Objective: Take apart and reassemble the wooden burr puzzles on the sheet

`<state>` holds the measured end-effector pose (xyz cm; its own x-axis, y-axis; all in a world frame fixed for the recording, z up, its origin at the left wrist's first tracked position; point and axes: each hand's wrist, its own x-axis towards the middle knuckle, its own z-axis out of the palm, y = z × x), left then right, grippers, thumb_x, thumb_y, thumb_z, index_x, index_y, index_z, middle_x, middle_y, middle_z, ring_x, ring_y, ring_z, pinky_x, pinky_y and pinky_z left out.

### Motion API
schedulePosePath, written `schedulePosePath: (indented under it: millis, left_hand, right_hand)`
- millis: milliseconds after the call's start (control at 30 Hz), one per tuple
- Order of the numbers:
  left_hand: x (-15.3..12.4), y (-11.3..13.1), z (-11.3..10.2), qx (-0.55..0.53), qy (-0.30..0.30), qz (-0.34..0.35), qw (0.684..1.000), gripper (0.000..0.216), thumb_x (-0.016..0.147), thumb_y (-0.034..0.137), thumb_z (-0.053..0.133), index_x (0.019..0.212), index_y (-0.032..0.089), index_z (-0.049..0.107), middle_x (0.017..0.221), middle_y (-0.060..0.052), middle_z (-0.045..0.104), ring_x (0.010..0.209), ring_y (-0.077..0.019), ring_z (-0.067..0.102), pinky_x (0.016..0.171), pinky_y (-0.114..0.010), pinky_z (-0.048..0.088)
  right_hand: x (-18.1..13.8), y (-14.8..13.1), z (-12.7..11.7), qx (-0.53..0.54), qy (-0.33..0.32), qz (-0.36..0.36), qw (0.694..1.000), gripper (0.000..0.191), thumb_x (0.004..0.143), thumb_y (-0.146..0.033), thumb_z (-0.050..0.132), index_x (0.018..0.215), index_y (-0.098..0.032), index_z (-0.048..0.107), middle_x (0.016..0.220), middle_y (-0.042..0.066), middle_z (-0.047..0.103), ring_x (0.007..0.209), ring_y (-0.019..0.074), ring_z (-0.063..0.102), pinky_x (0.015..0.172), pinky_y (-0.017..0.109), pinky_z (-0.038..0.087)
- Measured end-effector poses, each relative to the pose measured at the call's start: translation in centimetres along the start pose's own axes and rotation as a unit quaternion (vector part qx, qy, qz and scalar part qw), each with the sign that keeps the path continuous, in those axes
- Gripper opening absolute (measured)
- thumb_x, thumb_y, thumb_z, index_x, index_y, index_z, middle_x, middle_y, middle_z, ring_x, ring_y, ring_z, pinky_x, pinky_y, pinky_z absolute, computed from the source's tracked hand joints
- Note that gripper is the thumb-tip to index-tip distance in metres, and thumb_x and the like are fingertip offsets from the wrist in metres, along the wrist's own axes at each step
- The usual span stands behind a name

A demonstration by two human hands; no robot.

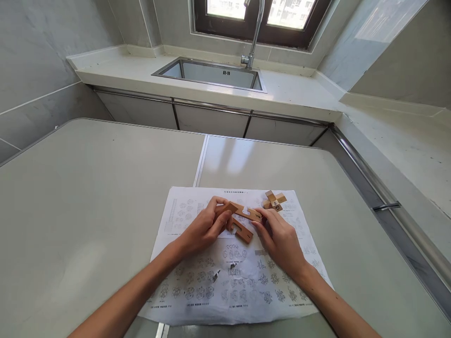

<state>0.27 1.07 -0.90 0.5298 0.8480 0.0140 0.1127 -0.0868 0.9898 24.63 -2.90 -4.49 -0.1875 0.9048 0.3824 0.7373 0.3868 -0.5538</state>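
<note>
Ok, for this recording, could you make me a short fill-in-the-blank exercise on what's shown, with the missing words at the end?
1. The right hand grips one end of the upper notched piece, made of ____.
2. The printed sheet beneath the left hand has a background coloured ____.
3. Of the two hands, the one nearer the cross-shaped cluster is the ____.
4. The tap stands not on the sink's near side but on its ____ side.

Missing words: wood; white; right; far.
</note>
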Motion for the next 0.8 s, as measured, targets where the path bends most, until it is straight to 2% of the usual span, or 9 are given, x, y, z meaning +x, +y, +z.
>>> schedulePosePath:
  millis: [67,167,300,433,533,633,800]
  left_hand:
    - [-0.1,0.0,0.0,0.037,-0.015,0.017,0.999,0.023,0.113,0.042,0.040,0.115,0.020,0.047,0.085,-0.003,0.066,0.078,-0.0169,0.061,0.075,-0.031,0.049]
    - [-0.1,0.3,-0.4,0.089,-0.037,0.050,0.994,0.022,0.113,0.037,0.043,0.110,0.019,0.054,0.092,-0.007,0.071,0.084,-0.0181,0.066,0.079,-0.032,0.051]
    - [0.0,0.7,-1.2,0.139,-0.076,0.069,0.985,0.022,0.109,0.035,0.055,0.105,0.017,0.065,0.087,-0.006,0.075,0.074,-0.0159,0.067,0.067,-0.027,0.051]
    - [-0.1,0.4,-1.6,0.167,-0.088,0.079,0.979,0.021,0.102,0.038,0.069,0.098,0.016,0.068,0.076,-0.003,0.076,0.064,-0.0143,0.067,0.059,-0.023,0.047]
    - [0.0,0.4,-1.7,0.187,-0.091,0.096,0.973,0.022,0.099,0.039,0.073,0.092,0.018,0.071,0.083,-0.005,0.080,0.070,-0.0166,0.072,0.062,-0.024,0.050]
    - [0.1,0.7,-1.8,0.200,-0.098,0.105,0.969,0.015,0.103,0.032,0.067,0.104,0.020,0.076,0.100,-0.007,0.084,0.087,-0.0210,0.078,0.074,-0.027,0.056]
    - [0.2,1.2,-2.3,0.175,-0.136,0.084,0.971,0.024,0.106,0.018,0.054,0.119,0.020,0.074,0.112,-0.009,0.082,0.098,-0.0223,0.079,0.084,-0.031,0.059]
  right_hand:
    - [0.0,0.0,0.1,-0.009,-0.002,-0.009,1.000,0.025,0.111,-0.033,0.051,0.131,-0.021,0.061,0.103,0.010,0.071,0.088,0.0258,0.070,0.074,0.037,0.056]
    - [-0.1,0.1,0.1,-0.013,-0.011,-0.014,1.000,0.025,0.111,-0.032,0.052,0.131,-0.021,0.061,0.105,0.010,0.071,0.091,0.0261,0.070,0.076,0.038,0.057]
    - [-0.1,0.1,0.2,-0.017,-0.016,-0.017,1.000,0.023,0.110,-0.030,0.053,0.131,-0.021,0.060,0.105,0.010,0.070,0.092,0.0267,0.069,0.076,0.039,0.057]
    - [-0.2,0.0,0.2,-0.020,-0.017,-0.024,0.999,0.023,0.109,-0.028,0.055,0.130,-0.021,0.059,0.108,0.010,0.070,0.094,0.0271,0.068,0.078,0.040,0.057]
    - [-0.3,0.0,0.2,-0.027,-0.022,-0.032,0.999,0.023,0.109,-0.027,0.055,0.131,-0.022,0.058,0.112,0.012,0.070,0.096,0.0277,0.068,0.080,0.042,0.058]
    - [-0.3,0.0,0.2,-0.033,-0.026,-0.037,0.998,0.023,0.109,-0.026,0.055,0.131,-0.022,0.058,0.114,0.012,0.069,0.099,0.0288,0.069,0.081,0.043,0.059]
    - [-0.2,0.0,0.1,-0.032,-0.027,-0.038,0.998,0.024,0.108,-0.027,0.054,0.132,-0.023,0.059,0.113,0.012,0.070,0.097,0.0290,0.070,0.079,0.043,0.060]
